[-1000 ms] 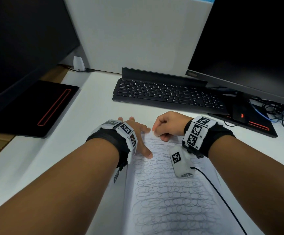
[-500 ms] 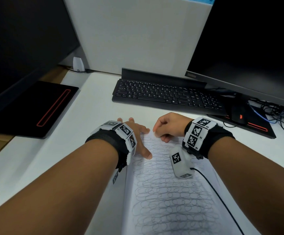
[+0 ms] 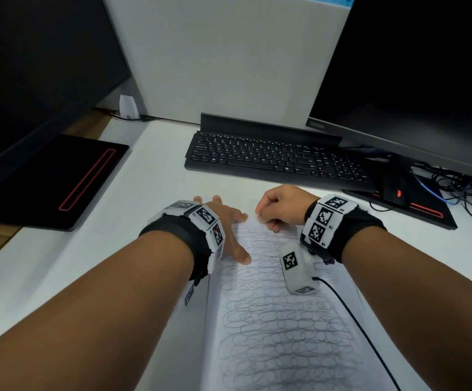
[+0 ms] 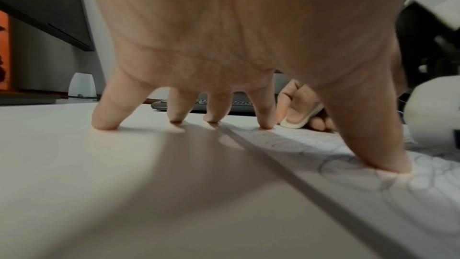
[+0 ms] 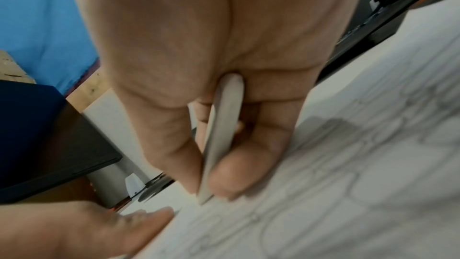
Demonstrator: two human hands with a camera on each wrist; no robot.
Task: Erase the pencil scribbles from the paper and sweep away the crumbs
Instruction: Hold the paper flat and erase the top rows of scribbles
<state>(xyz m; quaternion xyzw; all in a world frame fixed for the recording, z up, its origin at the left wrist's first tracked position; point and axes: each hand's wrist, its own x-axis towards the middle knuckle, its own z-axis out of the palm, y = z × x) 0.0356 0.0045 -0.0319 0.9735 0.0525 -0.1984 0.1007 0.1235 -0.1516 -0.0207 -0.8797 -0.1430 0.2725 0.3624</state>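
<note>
Head view: we find the left hand (image 3: 223, 230) spread, fingertips pressing the paper (image 3: 280, 320) edge to the desk (image 3: 74, 263) to stop it sliding. Our right hand (image 3: 282, 207) pinches the eraser (image 5: 221, 135) at the far corner; scribbles (image 3: 280, 334) cover the sheet.

This is an office workstation. A white bench (image 3: 150, 193) fills the middle of the frame, closed at the back by a pale grey partition panel (image 3: 229, 57). A flat black computer keyboard (image 3: 280, 159) lies at centre, under a large dark monitor (image 3: 412, 66) at upper right. A second dark screen (image 3: 32, 66) fills the upper left above a black red-lined stand base (image 3: 60, 182). Tangled black and blue cables (image 3: 452, 187) gather at the right edge.
</note>
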